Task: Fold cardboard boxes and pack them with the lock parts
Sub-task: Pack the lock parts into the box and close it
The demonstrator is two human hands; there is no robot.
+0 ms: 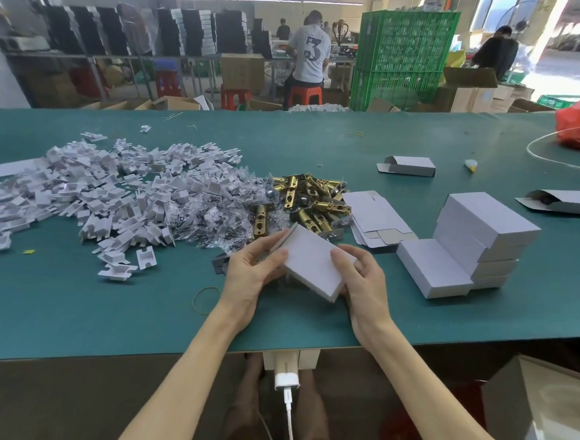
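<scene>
Over the matte green table point(104, 310), near edge: smooth pale cardboard box point(313, 266), flat, rectangular, tilted, held off the surface. Both curled, left grip point(254, 272) and right grip point(363, 283) pinch its sides. Just beyond, heaped brass latches point(303, 200).

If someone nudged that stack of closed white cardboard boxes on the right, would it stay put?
Probably not. The stack of closed white cardboard boxes looks unevenly piled, with the upper boxes offset, so a sideways push may slide or topple them. If packed with metal parts like the brass-coloured latches, they are likely heavier than they look.
</scene>
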